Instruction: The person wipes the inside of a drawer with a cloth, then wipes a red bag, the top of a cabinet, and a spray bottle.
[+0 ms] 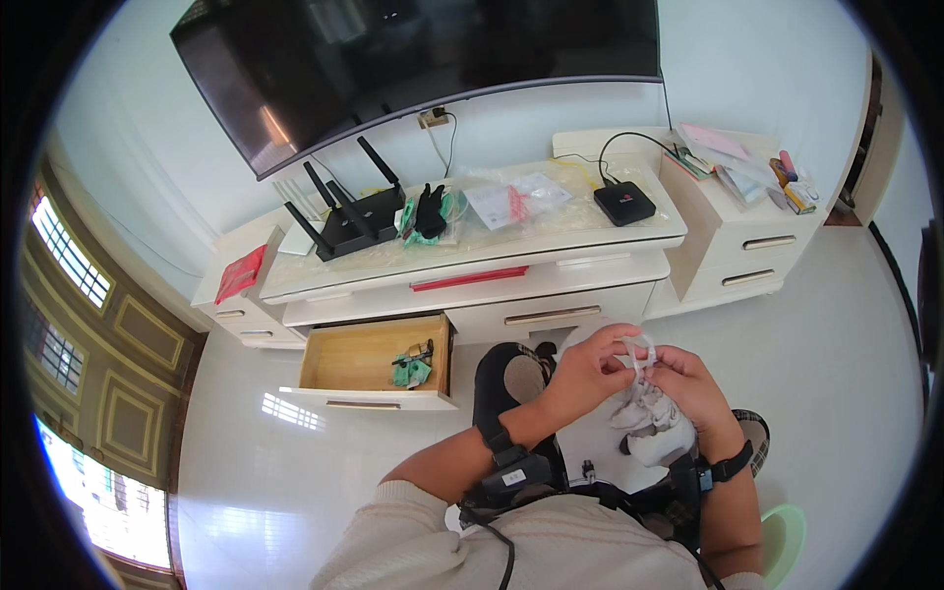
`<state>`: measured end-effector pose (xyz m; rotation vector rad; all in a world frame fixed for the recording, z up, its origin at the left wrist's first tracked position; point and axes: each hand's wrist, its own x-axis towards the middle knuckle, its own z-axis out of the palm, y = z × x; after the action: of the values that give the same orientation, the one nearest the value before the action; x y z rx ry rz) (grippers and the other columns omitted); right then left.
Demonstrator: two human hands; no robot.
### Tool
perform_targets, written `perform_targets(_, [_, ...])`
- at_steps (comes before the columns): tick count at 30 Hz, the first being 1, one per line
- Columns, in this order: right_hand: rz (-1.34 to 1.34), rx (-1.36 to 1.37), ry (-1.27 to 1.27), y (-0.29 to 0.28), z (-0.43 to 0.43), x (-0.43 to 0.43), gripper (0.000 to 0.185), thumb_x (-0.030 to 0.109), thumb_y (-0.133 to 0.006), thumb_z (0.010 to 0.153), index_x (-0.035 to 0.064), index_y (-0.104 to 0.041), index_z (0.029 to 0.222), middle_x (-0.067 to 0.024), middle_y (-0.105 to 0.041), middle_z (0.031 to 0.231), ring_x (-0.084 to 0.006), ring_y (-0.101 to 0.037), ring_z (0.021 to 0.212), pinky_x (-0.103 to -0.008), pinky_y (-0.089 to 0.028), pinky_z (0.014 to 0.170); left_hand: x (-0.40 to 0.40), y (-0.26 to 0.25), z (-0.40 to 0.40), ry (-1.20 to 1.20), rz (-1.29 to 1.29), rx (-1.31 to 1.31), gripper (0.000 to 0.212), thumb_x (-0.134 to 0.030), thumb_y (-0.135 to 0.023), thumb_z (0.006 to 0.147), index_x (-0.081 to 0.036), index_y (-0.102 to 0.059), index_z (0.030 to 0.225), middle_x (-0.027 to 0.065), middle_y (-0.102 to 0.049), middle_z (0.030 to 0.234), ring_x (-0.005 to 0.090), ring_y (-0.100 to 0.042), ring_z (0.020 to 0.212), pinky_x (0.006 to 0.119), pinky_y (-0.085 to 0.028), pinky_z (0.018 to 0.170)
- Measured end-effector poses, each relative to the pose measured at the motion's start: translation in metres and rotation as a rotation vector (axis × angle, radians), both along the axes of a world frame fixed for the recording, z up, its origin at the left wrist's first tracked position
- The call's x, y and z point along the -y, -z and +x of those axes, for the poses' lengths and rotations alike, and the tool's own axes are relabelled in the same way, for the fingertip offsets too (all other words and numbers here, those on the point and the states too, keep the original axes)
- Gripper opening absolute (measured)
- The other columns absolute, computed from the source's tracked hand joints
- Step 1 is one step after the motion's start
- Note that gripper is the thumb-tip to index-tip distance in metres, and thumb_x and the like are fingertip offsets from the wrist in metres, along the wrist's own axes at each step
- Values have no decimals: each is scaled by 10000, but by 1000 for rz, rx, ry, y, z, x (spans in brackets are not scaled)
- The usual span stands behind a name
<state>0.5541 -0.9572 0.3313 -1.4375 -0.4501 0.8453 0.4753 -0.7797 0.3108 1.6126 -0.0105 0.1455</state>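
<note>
My left hand (590, 372) and my right hand (682, 380) are close together over my lap, each pinching the twisted top of a clear plastic bag (640, 352). Whitish crumpled contents (656, 428) hang below my fingers in the bag; what they are I cannot tell. Beyond my left forearm, a wooden drawer (346, 354) stands pulled out of the white TV cabinet (472, 324). In its right part lie small green packets (413, 372) and a dark item.
On the cabinet top are a black router (361, 221), black gloves or similar dark cloth (430, 214), plastic wrapping (523, 199) and a black set-top box (625, 203). A television (442, 51) hangs above. A pale green bin (785, 542) stands at the lower right.
</note>
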Motion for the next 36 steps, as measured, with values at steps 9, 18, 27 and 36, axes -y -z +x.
perform_targets(9, [153, 5, -114, 37, -38, 44, 282, 13, -509, 845, -4, -638, 1095, 6, -623, 911, -71, -544, 850, -220, -449, 755, 44, -2, -41, 169, -53, -155, 626, 24, -621, 843, -103, -392, 1412, 39, -686, 974, 61, -583, 845, 210, -460, 773])
perform_targets(18, [146, 136, -233, 45, -63, 10, 372, 0, -493, 859, -19, -591, 1217, -53, -662, 1026, -101, -588, 912, -244, -473, 834, 27, 11, -100, -108, -181, -76, 593, 26, -560, 880, -84, -360, 1428, 30, -641, 987, 104, -598, 952, 242, -446, 862])
perform_targets(27, [90, 364, -483, 54, -126, -67, 414, 125, -547, 858, 98, -552, 1271, -136, -671, 856, -227, -642, 741, -314, -494, 714, 0, 22, -201, -388, -297, -60, 601, 74, -524, 889, -76, -327, 1437, 31, -645, 929, 112, -608, 926, 248, -459, 842])
perform_targets(36, [-128, 794, -419, 60, -117, -82, 384, 193, -646, 803, 107, -563, 1168, -122, -666, 817, -305, -653, 751, -364, -502, 650, -6, 45, -196, -348, -340, -153, 511, -3, -582, 909, -58, -398, 1382, 74, -682, 865, 124, -643, 831, 255, -477, 817])
